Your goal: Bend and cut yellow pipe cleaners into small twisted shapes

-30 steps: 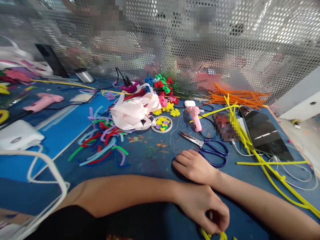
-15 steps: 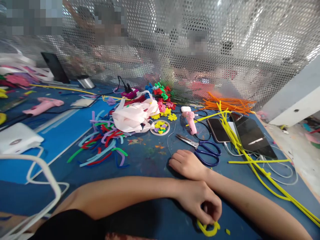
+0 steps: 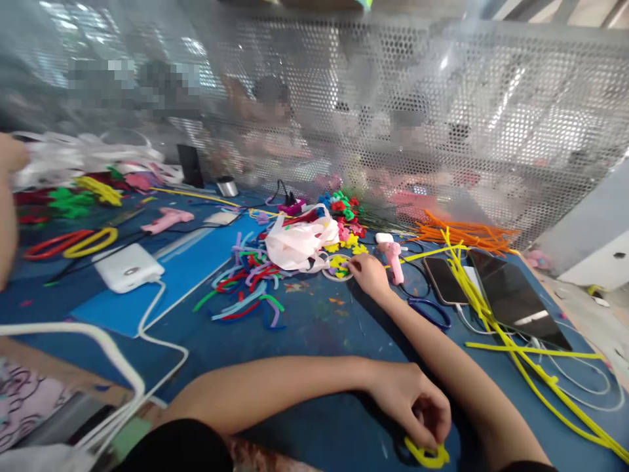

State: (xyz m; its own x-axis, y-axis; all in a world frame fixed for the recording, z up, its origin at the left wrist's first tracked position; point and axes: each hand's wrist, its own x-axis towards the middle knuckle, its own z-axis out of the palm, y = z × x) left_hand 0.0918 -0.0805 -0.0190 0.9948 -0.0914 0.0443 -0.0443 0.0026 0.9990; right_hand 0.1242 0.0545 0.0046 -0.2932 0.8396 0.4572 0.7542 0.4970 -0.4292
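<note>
My left hand (image 3: 415,400) is closed near the table's front edge, thumb and fingers pinching a bent yellow pipe cleaner (image 3: 426,457). Farther forward, my right hand (image 3: 369,274) reaches over the rim of a round ring (image 3: 330,275) that holds small yellow and purple pieces. Its fingers are curled together, and whatever lies between the fingertips is too small to make out. Blue-handled scissors (image 3: 432,314) lie beside my right forearm, which hides their blades. A pink glue gun (image 3: 394,261) stands just right of that hand.
Cut coloured pipe cleaners (image 3: 248,288) and a white ribbon bundle (image 3: 299,242) lie left of the ring. Long yellow pipe cleaners (image 3: 521,351) cross a phone (image 3: 445,280) and a dark tablet (image 3: 521,295). A perforated metal screen (image 3: 491,151) borders the back. Another person's arm (image 3: 7,210) shows at far left.
My right hand has moved forward from beside the scissors to the ring of small pieces. My left hand still pinches the yellow pipe cleaner. The camera view has shifted left and up.
</note>
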